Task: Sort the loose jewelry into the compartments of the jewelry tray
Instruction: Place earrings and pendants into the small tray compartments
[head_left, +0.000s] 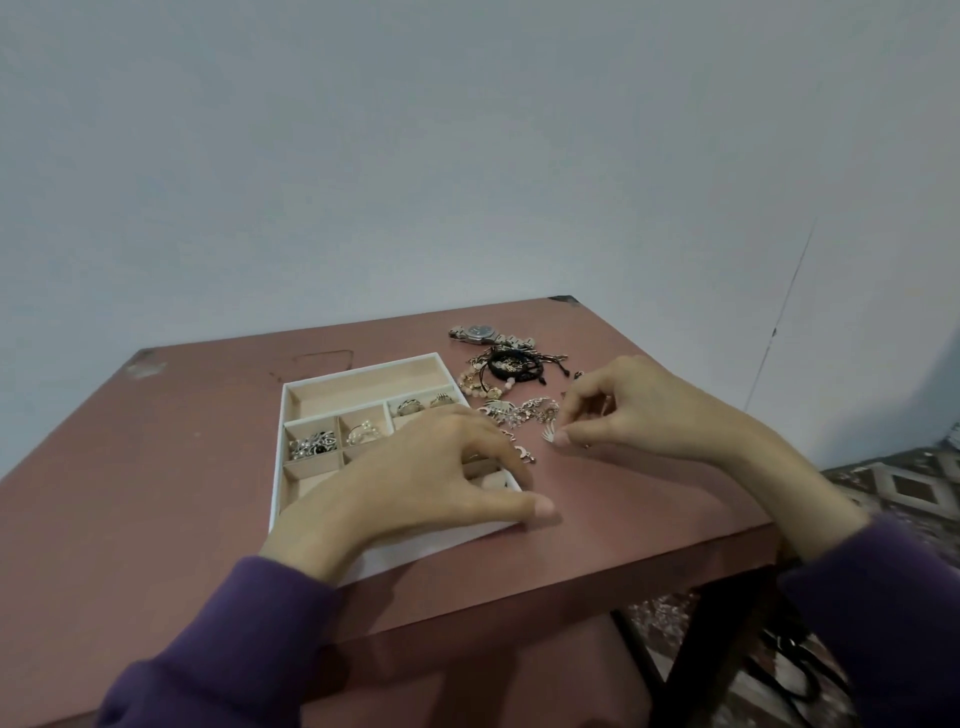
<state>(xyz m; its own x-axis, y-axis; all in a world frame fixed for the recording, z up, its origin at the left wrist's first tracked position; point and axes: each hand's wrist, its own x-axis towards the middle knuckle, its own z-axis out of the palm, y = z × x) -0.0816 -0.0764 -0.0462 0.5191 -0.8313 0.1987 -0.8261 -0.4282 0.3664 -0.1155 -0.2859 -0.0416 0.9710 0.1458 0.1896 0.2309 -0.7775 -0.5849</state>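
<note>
A white jewelry tray (363, 364) with beige compartments lies on the reddish table. Rings fill its left compartment (311, 444); more rings sit in a right one (423, 404). My left hand (431, 473) lies over the tray's near right part, fingers relaxed, thumb reaching past the tray's corner. My right hand (623, 405) pinches a small silver charm (549, 435) just above the table, beside a tangle of silver chains (519, 413). Loose bracelets (511, 371) and a metal watch (480, 334) lie farther back.
The reddish table (182, 467) stands against a pale wall. Its right edge and dark leg (727, 623) border a patterned rug (909, 483). Purple sleeves cover both forearms.
</note>
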